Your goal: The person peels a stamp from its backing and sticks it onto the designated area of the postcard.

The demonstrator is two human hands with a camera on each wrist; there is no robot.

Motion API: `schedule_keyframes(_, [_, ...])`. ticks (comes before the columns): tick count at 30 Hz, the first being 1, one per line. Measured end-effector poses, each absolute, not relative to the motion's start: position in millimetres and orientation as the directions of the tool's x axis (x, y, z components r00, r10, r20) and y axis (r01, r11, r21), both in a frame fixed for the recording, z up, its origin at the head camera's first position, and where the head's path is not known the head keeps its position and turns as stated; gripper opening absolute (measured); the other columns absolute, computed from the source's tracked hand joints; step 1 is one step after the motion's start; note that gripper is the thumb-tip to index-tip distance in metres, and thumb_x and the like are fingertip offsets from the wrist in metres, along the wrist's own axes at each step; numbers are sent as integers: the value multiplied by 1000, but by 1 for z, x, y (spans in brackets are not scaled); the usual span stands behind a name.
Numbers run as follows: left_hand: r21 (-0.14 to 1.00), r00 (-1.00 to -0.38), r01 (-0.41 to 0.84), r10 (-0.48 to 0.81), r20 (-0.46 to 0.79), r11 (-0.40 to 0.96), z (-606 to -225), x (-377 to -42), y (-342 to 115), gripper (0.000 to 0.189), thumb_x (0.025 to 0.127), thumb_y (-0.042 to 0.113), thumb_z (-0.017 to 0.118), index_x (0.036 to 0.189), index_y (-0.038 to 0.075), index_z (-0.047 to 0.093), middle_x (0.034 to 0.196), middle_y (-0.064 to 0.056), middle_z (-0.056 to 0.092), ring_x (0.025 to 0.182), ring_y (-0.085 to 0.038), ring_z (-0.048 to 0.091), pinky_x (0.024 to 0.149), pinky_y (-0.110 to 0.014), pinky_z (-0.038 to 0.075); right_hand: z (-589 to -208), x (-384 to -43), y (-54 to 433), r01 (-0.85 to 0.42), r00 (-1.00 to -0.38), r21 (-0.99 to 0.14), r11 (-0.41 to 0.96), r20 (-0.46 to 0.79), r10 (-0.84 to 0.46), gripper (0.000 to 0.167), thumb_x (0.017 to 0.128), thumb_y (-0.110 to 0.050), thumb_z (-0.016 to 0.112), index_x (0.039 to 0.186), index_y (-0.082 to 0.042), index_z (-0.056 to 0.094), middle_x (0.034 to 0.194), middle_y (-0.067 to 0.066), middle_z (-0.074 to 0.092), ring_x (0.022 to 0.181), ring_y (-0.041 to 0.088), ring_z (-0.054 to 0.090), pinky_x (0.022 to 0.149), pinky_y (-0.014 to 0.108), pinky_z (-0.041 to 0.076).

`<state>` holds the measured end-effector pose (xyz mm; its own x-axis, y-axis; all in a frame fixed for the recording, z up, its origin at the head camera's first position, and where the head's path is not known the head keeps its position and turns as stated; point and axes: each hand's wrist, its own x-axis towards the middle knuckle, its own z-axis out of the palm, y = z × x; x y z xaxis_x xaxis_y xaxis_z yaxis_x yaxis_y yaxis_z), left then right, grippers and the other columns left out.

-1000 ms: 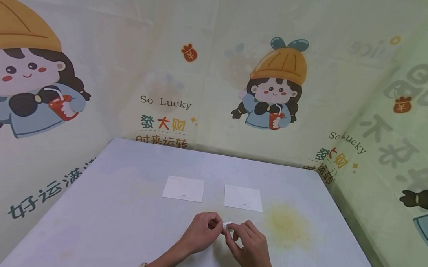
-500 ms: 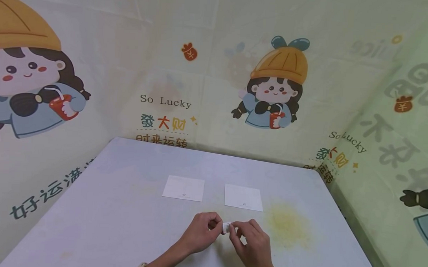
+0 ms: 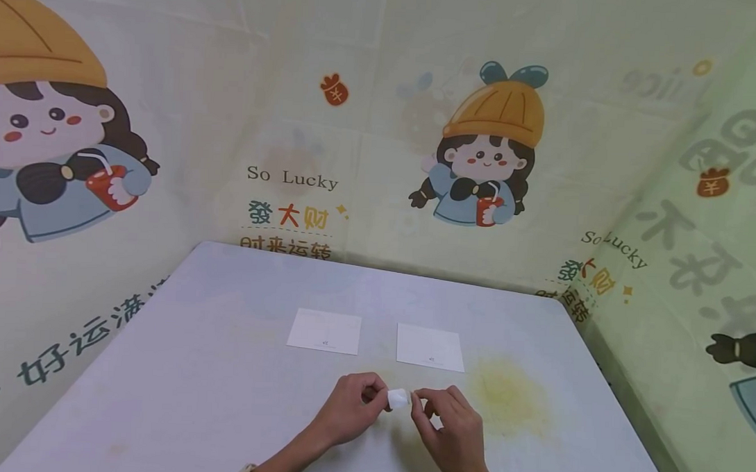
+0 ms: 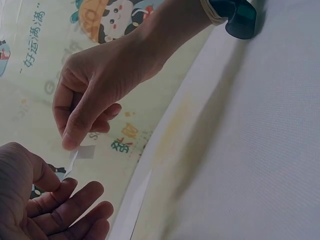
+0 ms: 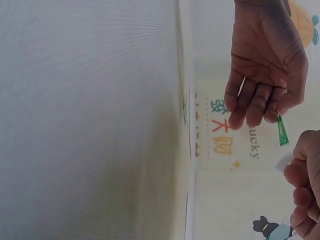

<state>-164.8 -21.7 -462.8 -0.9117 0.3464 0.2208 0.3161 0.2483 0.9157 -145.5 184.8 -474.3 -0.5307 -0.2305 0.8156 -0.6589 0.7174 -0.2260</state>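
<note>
Above the table, my left hand [image 3: 353,409] pinches a small white piece of film or paper [image 3: 398,398] between thumb and index finger. In the right wrist view, the face of this piece [image 5: 283,132] looks green. Just to its right, my right hand [image 3: 451,427] pinches a small pale flap, which shows in the left wrist view as a greyish square tab [image 4: 86,151] under the thumb. Whether flap and piece are still joined I cannot tell. The other fingers of my left hand [image 4: 65,210] are loosely bent.
Two white cards lie flat beyond my hands, a left card [image 3: 324,331] and a right card [image 3: 430,347]. The white table [image 3: 179,368] has a yellowish patch [image 3: 510,397] to the right. Printed cloth walls [image 3: 381,153] stand around it.
My right hand has drawn slightly to the right, and my left hand slightly to the left. More of the white piece now shows between them. The cards have not moved.
</note>
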Motion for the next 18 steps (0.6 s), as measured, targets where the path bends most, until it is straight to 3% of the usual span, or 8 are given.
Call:
schedule_keyframes(11, [920, -923, 296, 325, 206, 257, -463, -165, -23, 14, 95, 7, 61, 85, 8, 71, 77, 4, 74, 71, -16, 70, 63, -23, 50, -474, -144, 183, -642, -547, -229, 732, 806, -227, 32, 103, -38, 59, 92, -13, 74, 66, -11, 59, 62, 3, 46, 52, 9, 39])
schedule_keyframes(18, [941, -930, 250, 326, 168, 229, -461, -163, -25, 14, 94, 7, 60, 87, 4, 71, 71, 1, 73, 63, -7, 61, 57, -21, 41, -473, -142, 181, -711, -503, -186, 678, 809, -305, 28, 102, -36, 59, 95, -13, 74, 64, -12, 57, 62, 3, 46, 53, 9, 41])
